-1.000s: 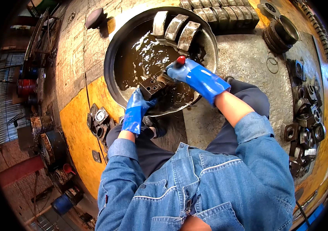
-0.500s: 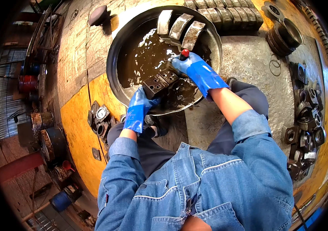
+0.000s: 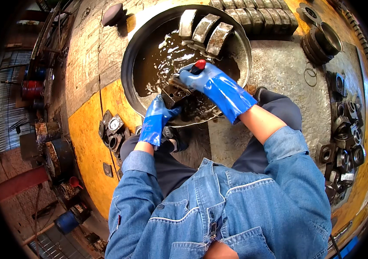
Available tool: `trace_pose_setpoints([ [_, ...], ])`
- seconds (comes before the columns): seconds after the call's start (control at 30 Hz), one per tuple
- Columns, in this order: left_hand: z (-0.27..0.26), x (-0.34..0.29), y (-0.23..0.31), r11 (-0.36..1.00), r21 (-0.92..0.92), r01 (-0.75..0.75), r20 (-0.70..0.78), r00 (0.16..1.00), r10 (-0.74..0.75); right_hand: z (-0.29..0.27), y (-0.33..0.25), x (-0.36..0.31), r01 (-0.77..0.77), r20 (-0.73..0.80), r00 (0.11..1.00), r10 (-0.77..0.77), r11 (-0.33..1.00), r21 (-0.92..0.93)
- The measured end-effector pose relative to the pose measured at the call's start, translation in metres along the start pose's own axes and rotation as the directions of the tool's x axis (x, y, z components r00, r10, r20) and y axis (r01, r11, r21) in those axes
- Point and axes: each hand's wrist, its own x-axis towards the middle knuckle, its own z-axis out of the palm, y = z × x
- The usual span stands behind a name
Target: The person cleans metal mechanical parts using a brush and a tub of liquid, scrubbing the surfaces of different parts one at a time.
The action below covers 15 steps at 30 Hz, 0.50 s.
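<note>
My left hand [image 3: 155, 117], in a blue rubber glove, grips the near left end of a dark metal block [image 3: 172, 96] with holes in it, over a wide round metal pan [image 3: 127, 71] of dark, murky liquid. My right hand [image 3: 203, 78], gloved alike, is closed round a brush whose red handle end [image 3: 200, 64] sticks up above the fist. The brush head [image 3: 179, 82] lies against the block's upper face and hides part of it. Three curved metal blocks [image 3: 205, 28] rest at the pan's far side, partly wet.
Rows of similar curved blocks [image 3: 261, 19] stand beyond the pan. Metal rings [image 3: 322, 42] are stacked at the far right, with several square bored parts [image 3: 343, 142] below. More parts [image 3: 115, 129] lie left of my knee. A dark rounded object [image 3: 112, 14] sits far left.
My right hand has drawn the brush leftward and nearer across the block, covering holes that showed before. The liquid's ripples have shifted. My left hand stays nearly in place.
</note>
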Motion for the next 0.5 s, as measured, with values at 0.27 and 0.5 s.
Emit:
trace_pose_setpoints([
  [0.27, 0.004, 0.003, -0.004, 1.0, -0.01, -0.006, 0.034, 0.999, 0.007, -0.01, 0.012, -0.001, -0.119, -0.047, 0.993, 0.111, 0.968, -0.221],
  [0.5, 0.023, 0.031, -0.051, 0.998, -0.063, 0.019, 0.048, 0.999, -0.016, -0.065, 0.028, 0.003, -0.348, -0.359, 0.906, 0.226, 0.88, -0.323],
])
